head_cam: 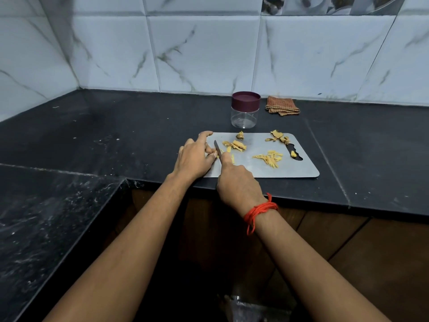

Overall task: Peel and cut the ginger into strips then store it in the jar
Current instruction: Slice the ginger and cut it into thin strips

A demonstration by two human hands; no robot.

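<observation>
A grey cutting board [297, 168] lies on the black counter. My right hand [236, 180] grips a small knife [217, 148], its blade pointing away over the board's left end. My left hand [196, 159] sits just left of the blade, fingertips curled down on a small ginger piece that is mostly hidden. Ginger slices [235, 145] lie in the board's middle and a pile of cut strips [270, 159] to the right. Peel scraps [278, 136] sit at the far right corner. The clear jar [245, 117] with its maroon lid on stands behind the board.
A folded brown cloth [282, 105] lies right of the jar by the tiled wall. Another ginger bit [293, 154] rests in the board's handle slot. The counter edge [301, 196] runs just below my wrists, with a lower dark ledge at left.
</observation>
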